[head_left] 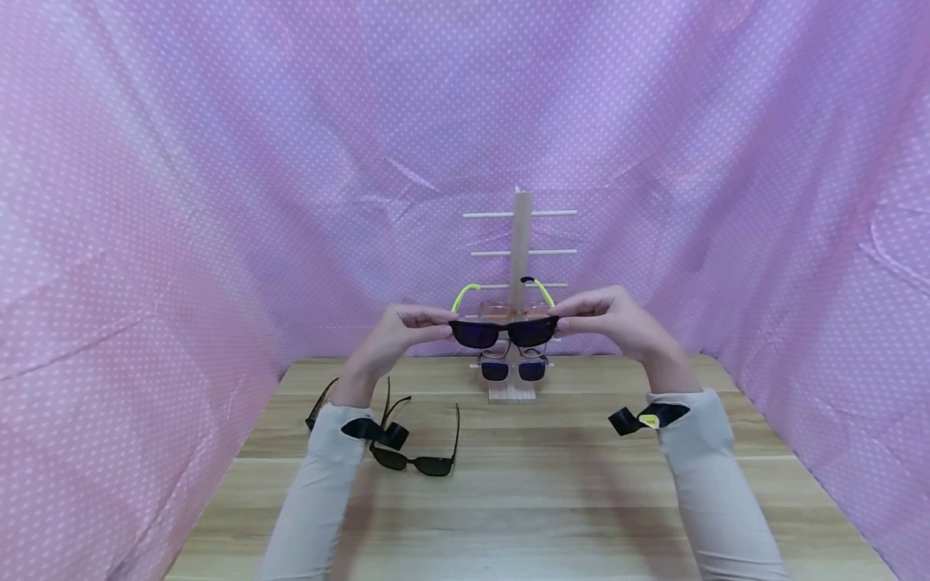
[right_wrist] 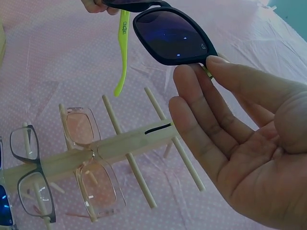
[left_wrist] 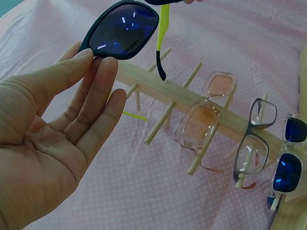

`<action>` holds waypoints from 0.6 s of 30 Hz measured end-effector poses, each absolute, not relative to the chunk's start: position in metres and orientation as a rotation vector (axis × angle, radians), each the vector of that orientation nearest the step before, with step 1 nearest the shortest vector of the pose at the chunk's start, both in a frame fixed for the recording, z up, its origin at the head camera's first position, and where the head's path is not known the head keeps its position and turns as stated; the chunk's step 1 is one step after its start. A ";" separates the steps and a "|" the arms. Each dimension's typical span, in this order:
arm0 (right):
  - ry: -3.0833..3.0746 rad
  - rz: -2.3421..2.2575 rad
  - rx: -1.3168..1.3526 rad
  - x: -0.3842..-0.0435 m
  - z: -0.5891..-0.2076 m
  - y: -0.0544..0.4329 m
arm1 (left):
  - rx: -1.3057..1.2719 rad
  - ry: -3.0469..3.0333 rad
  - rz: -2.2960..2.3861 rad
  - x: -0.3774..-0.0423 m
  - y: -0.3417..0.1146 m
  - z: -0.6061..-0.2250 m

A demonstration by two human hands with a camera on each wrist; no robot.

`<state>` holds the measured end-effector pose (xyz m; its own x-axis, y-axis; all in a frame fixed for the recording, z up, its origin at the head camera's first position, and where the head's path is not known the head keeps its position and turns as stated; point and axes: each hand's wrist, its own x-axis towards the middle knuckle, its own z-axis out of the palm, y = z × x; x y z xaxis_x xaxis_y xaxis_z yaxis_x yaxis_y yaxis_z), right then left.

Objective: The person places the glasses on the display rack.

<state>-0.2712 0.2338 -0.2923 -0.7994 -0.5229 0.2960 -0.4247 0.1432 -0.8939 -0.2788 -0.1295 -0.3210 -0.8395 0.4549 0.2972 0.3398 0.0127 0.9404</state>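
Both hands hold one pair of sunglasses (head_left: 475,334) with a black front, dark bluish lenses and bright yellow-green temples. The left hand (head_left: 395,335) pinches the frame's left outer corner between thumb and fingers, and the right hand (head_left: 617,323) pinches the right corner. The temples are unfolded and point away, toward a wooden eyewear stand (head_left: 521,234) with crossbars. Lower on the stand sit clear-framed glasses with pinkish lenses (right_wrist: 98,187), grey-framed glasses (left_wrist: 250,131) and blue-lensed sunglasses (left_wrist: 288,173). In the head view the held pair overlaps part of the stand.
Black sunglasses (head_left: 433,466) lie on the wooden table (head_left: 552,516) with temples unfolded, near the left forearm. Another dark pair (head_left: 312,420) is partly hidden behind the left wrist. Pink dotted cloth (head_left: 218,161) surrounds the table at the back and sides.
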 end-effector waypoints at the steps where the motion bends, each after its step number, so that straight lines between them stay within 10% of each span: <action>1: 2.319 -1.756 -0.952 -0.271 -0.292 0.236 | 0.855 2.166 1.969 -0.280 -0.128 -0.320; 18: 2.309 -1.847 -0.875 -0.278 -0.299 0.260 | 0.882 2.131 1.994 -0.293 -0.099 -0.323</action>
<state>-0.2782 0.2602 -0.2986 -0.8375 -0.4594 0.2959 -0.3895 0.1221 -0.9129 -0.2925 -0.0994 -0.3225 -0.8287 0.4643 0.3125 0.3426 -0.0207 0.9393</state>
